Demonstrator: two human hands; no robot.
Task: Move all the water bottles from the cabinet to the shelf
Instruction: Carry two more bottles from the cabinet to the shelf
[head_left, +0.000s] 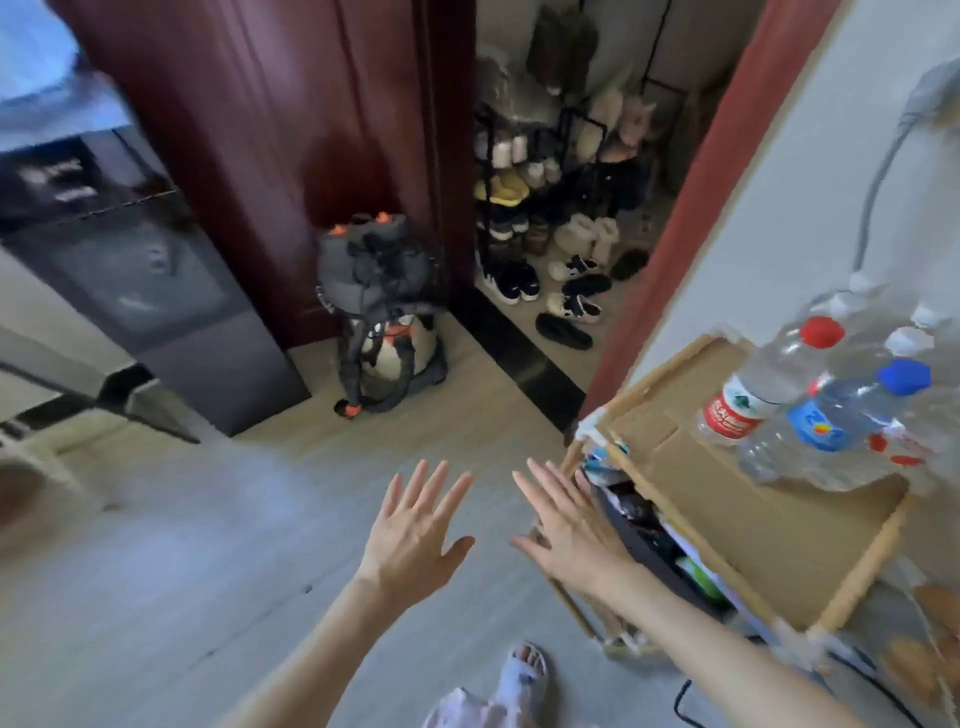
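While both hands, left (415, 525) and right (566, 525), hang spread and empty above the floor (208, 571), the bottles (831, 400) stand clustered on the shelf (727, 499).

Water bottles (810, 400) clustered on shelf (753, 525) top, far right, against wall. Backpack (384, 317) on floor ahead, before door. Shoe rack (540, 208) behind doorway, right of backpack. Both hands low centre, left of shelf.
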